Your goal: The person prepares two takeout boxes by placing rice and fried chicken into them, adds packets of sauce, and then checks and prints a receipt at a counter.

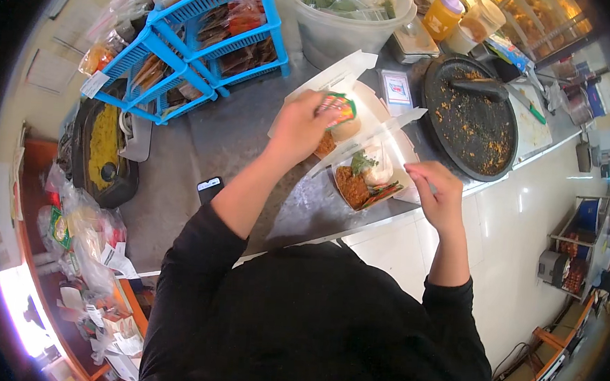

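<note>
Two open paper meal boxes stand side by side on the steel counter. Over the farther box (365, 97) my left hand (306, 125) holds a small red and green sachet (337, 110), above wrapped rice and fried food. The nearer box (404, 149) has fried food (351, 187), a wrapped white portion (379, 166), a green leaf (361, 163) and colourful sachets (382, 194) inside. My right hand (433, 190) is at that box's right edge with thumb and forefinger together; whether something small is between them cannot be told.
A large stone mortar (468, 132) with its pestle (480, 88) lies right of the boxes. Behind them stands a plastic tub (341, 33). Blue racks (179, 54), a dark pan of yellow food (103, 147) and a phone (210, 186) are left. A green-handled knife (530, 107) lies farther right.
</note>
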Motion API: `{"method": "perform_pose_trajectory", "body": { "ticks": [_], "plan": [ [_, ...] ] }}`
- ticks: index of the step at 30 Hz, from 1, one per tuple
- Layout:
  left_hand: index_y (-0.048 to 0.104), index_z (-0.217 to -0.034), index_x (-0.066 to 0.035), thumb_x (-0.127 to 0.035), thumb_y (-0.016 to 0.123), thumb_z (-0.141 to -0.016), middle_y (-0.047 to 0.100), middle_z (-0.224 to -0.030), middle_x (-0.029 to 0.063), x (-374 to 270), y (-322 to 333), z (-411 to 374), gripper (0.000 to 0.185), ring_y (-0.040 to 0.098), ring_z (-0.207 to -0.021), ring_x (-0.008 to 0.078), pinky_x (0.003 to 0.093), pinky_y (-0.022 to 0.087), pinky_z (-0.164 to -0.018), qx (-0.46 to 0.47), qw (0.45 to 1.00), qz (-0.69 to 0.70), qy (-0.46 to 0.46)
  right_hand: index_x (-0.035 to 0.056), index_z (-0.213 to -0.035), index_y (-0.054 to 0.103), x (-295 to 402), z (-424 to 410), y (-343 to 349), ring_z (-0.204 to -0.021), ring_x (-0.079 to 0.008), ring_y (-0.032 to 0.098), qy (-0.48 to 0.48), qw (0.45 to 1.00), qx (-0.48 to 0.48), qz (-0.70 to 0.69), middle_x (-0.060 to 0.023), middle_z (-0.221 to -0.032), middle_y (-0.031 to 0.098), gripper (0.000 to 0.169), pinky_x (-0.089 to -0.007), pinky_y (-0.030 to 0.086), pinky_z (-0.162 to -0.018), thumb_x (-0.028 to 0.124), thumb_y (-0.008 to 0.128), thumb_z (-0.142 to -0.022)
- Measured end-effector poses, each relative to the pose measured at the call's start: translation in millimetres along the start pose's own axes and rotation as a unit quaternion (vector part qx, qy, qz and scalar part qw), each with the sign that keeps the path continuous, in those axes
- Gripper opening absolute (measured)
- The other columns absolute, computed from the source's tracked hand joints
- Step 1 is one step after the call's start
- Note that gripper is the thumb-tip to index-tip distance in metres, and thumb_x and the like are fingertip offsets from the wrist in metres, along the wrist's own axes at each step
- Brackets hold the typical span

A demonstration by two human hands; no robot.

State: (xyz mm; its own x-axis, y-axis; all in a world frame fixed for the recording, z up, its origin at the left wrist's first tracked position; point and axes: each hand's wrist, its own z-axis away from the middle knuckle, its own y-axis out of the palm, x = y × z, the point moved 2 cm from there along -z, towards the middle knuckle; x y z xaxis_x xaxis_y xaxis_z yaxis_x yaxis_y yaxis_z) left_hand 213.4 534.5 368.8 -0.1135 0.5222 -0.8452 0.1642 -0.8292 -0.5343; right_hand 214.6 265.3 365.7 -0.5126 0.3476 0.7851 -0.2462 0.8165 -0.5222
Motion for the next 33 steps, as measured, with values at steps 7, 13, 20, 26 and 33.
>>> {"method": "perform_pose_trajectory", "body": {
  "ticks": [7,13,20,26,33],
  "plan": [
    [0.065,-0.101,-0.003,-0.026,0.069,-0.078,0.066,-0.084,0.0184,47.2,61.3,-28.9,0.033,0.063,-0.076,0.0308,0.0382,0.047,-0.071,0.136,0.989,-0.035,0.048,0.0012,-0.093,0.069,-13.5,35.6,-21.9,-0.075,-0.0191,0.063,0.099,0.994,-0.049,0.004,-0.0100,-0.084,0.067,0.012,-0.0269,0.048,-0.069,0.000,0.063,-0.084],
    [0.061,-0.112,-0.003,-0.017,0.066,-0.081,0.065,-0.100,0.0195,32.1,45.6,-21.0,0.035,0.064,-0.091,0.0314,0.0383,0.050,-0.079,0.060,0.998,-0.011,0.027,0.0010,-0.093,0.069,-20.3,57.7,-30.3,-0.074,-0.0166,0.062,0.153,0.985,-0.072,0.019,-0.0100,-0.084,0.067,0.011,-0.0258,0.048,-0.068,0.002,0.062,-0.085],
    [0.052,-0.121,-0.004,-0.033,0.062,-0.085,0.063,-0.106,0.0141,-14.7,-14.4,-11.4,0.048,0.062,-0.088,0.0293,0.0409,0.047,-0.081,-0.226,0.927,-0.269,0.135,0.0022,-0.116,0.061,-66.5,71.6,-6.7,-0.076,-0.0184,0.063,0.353,0.927,-0.115,0.061,-0.0131,-0.096,0.067,0.031,-0.0293,0.049,-0.070,0.023,0.056,-0.093],
    [0.051,-0.129,-0.004,-0.052,0.063,-0.079,0.061,-0.113,0.0149,-8.6,22.5,18.5,0.070,0.058,-0.103,0.0321,0.0400,0.044,-0.087,0.088,0.958,-0.267,0.065,0.0035,-0.122,0.056,-104.1,82.9,18.2,-0.085,-0.0170,0.062,0.372,0.924,-0.081,0.013,-0.0118,-0.107,0.064,0.035,-0.0300,0.048,-0.078,0.025,0.051,-0.095],
    [0.045,-0.133,-0.010,-0.077,0.060,-0.061,0.025,-0.148,0.0199,15.2,64.2,36.0,0.100,0.019,-0.139,0.0365,0.0684,0.014,-0.104,0.247,0.913,-0.324,0.034,0.0036,-0.118,0.057,-61.7,45.9,7.8,-0.088,-0.0174,0.059,0.257,0.954,-0.156,-0.009,-0.0101,-0.113,0.059,0.030,-0.0299,0.048,-0.078,0.017,0.056,-0.092]
  ]
}}
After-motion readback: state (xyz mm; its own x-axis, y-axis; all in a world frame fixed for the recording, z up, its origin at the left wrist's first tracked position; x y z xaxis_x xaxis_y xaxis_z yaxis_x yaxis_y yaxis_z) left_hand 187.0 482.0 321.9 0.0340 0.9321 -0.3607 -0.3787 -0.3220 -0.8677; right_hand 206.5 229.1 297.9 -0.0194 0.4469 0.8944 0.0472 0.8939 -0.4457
